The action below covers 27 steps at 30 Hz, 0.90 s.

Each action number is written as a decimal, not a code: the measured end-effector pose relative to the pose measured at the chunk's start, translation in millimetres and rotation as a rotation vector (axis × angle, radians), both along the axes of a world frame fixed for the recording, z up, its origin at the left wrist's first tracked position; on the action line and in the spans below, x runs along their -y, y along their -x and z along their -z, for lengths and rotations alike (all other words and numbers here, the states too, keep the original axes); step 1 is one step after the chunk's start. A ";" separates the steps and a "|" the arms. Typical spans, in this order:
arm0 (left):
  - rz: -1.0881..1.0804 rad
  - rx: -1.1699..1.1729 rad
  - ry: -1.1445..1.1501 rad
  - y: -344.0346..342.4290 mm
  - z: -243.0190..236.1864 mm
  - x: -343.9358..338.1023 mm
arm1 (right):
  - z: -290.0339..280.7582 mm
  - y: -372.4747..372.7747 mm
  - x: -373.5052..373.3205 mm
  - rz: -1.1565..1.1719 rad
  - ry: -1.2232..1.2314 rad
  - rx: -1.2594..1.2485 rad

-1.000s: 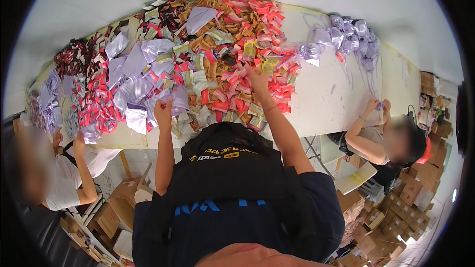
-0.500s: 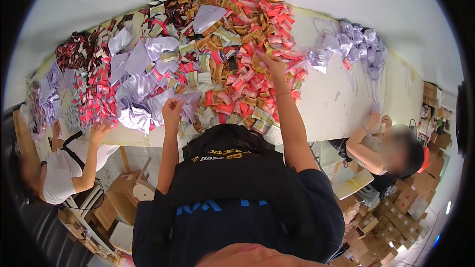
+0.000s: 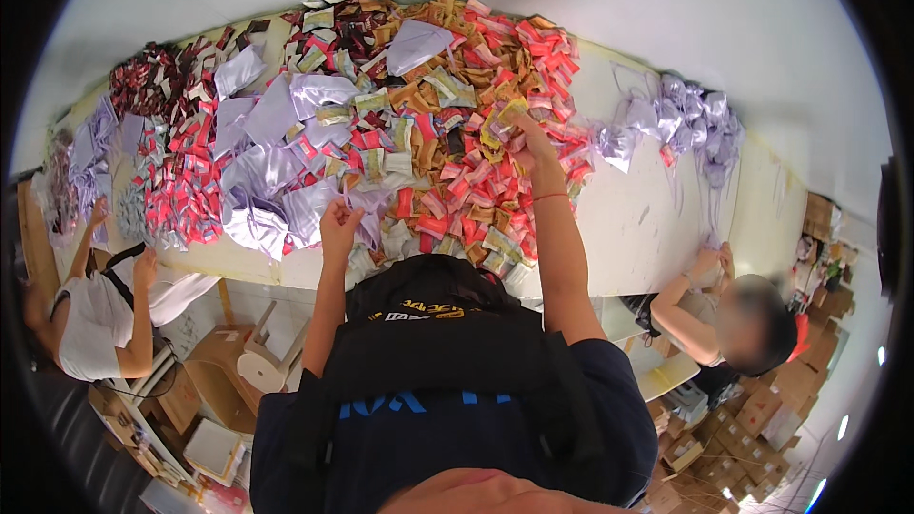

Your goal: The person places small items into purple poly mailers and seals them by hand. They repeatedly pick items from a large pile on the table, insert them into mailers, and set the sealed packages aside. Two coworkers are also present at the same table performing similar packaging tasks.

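My left hand (image 3: 340, 227) is closed in a pinch near the table's front edge, with a lavender satin pouch (image 3: 314, 207) at its fingers. Farther away and to the right, my right hand (image 3: 535, 148) reaches over a heap of small sealed packets. Its fingers are bent together on a small yellow packet (image 3: 505, 122); the fingertips are partly hidden. Around it lie pink-red packets (image 3: 466, 171) and orange-brown packets (image 3: 447, 14). More lavender pouches (image 3: 262, 167) are piled left of the middle, and a single one (image 3: 417, 46) rests on top of the heap.
Filled lavender pouches (image 3: 685, 114) with ribbons are bunched at the right of the white table (image 3: 633, 214). Dark red packets (image 3: 157, 81) are heaped far left. One person (image 3: 105, 314) works at the left, another (image 3: 700, 309) at the right. Cardboard boxes (image 3: 752, 428) are stacked behind.
My right hand has drawn back slightly toward me, its fingers now at yellow packets. My left hand has moved slightly, a lavender strip now showing at its fingertips. The person at the left has shifted their hands.
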<state>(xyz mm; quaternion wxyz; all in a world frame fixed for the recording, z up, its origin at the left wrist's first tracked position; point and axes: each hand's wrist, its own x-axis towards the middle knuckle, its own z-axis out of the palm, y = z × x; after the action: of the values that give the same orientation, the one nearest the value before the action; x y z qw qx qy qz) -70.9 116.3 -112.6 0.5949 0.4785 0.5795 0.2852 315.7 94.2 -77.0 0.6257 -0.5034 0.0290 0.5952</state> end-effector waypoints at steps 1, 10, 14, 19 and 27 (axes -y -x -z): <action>-0.005 -0.009 -0.002 1.8 4.0 -0.9 | 8.8 -2.5 0.8 -0.039 0.021 0.138; -0.023 0.006 0.050 3.1 0.8 -7.8 | -0.7 10.8 -2.2 -0.383 0.197 1.576; -0.016 -0.172 -0.050 -6.1 0.9 -10.3 | 39.8 32.6 -77.7 -0.454 -0.020 1.768; 0.166 -0.379 -0.243 -4.2 -18.2 2.1 | 54.5 49.5 -111.3 -0.723 0.295 1.800; 0.212 -0.389 -0.380 26.1 -0.4 44.8 | -13.5 96.8 0.3 -0.251 0.011 0.466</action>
<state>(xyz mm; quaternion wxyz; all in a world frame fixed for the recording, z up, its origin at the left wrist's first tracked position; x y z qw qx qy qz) -97.0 71.4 -112.2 0.3986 0.6851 0.5656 0.2277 218.9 94.0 -63.5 0.5340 -0.6302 -0.1753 0.5357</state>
